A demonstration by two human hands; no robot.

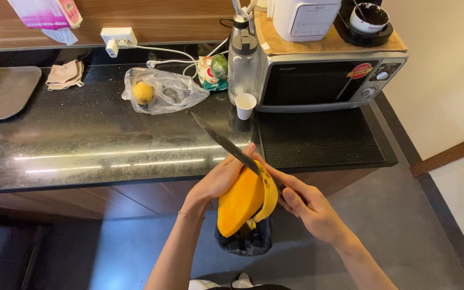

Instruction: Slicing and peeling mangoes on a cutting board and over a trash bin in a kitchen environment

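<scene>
My left hand (218,180) holds a large peeled orange mango (240,203) in front of the counter edge. My right hand (310,207) grips the handle of a long knife (224,142). Its blade points up and to the left, over the counter, and passes along the top of the fruit. A strip of yellow peel (268,193) curls off the mango's right side next to my right thumb. Below the fruit, on the floor, stands a dark bag-lined bin (245,240).
The black stone counter (81,139) carries a clear plastic bag with a yellow fruit (159,91), a small white paper cup (245,105), a clear bottle (241,62), folded cloths (65,74) and a silver microwave (326,78) on a black mat (318,139). Cables run from a wall socket (116,38).
</scene>
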